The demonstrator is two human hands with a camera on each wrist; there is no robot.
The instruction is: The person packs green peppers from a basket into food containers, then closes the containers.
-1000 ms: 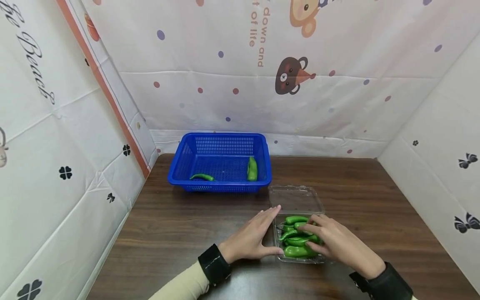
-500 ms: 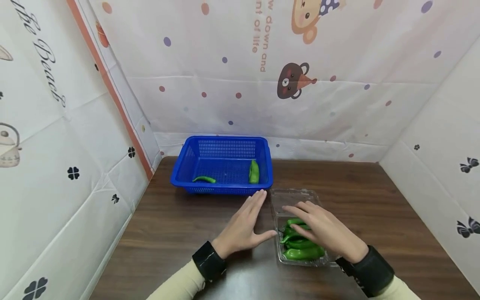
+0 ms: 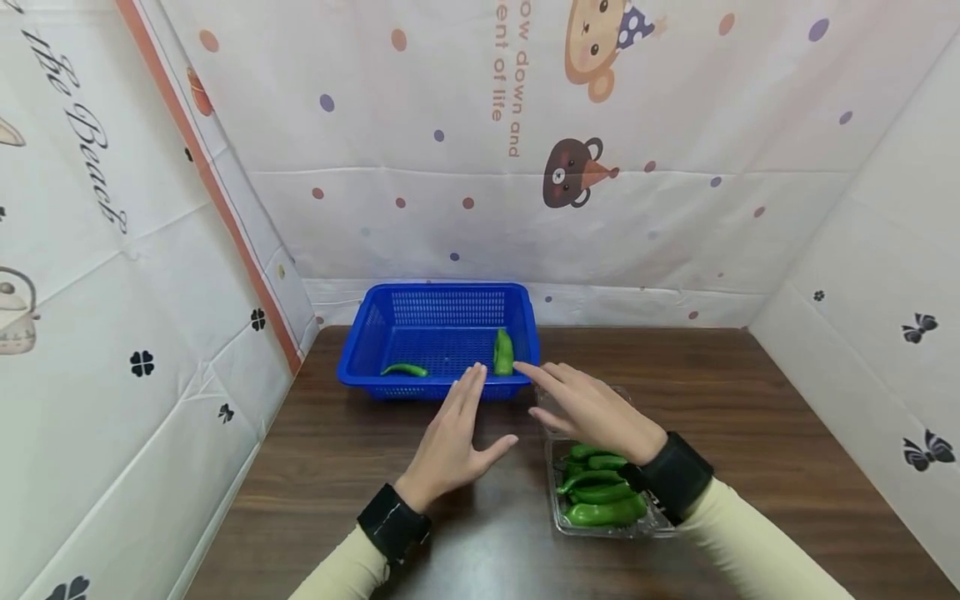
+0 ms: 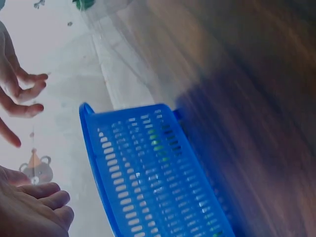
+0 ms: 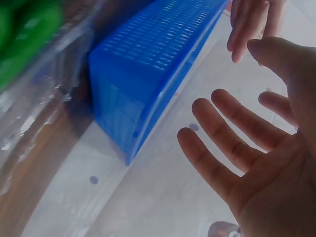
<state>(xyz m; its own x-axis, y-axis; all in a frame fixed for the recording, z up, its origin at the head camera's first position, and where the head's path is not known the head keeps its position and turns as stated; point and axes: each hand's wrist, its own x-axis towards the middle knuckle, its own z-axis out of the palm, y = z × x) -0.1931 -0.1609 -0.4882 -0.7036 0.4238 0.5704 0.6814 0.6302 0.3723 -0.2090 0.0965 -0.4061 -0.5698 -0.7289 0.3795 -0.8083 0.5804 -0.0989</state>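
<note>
From the head view, both hands hang above the table (image 3: 337,467) with fingers straight and spread, holding nothing. The left hand (image 3: 453,433) is just in front of the blue basket (image 3: 360,367), fingertips near its front wall. The right hand (image 3: 592,412) reaches over the far end of the clear box (image 3: 558,521) toward the basket's right corner. The box sits on the table beside the right wrist, packed with green peppers (image 3: 600,487). Two more peppers lie in the basket — a thin one (image 3: 403,369) at the left, a thicker one (image 3: 503,353) at the right wall.

The left wrist view is blurred: the basket's (image 4: 163,173) mesh wall fills the middle, the left hand's (image 4: 29,210) loosely bent fingers show at the lower left, and the right hand's fingers (image 4: 19,94) at the upper left.

The right wrist view shows the right hand's (image 5: 256,148) open palm with fingers fanned — nothing in it. The basket (image 5: 153,64) stands behind it, the left hand's fingertips (image 5: 252,24) at the top, and box (image 5: 44,98) and peppers (image 5: 24,34) at the left edge.
</note>
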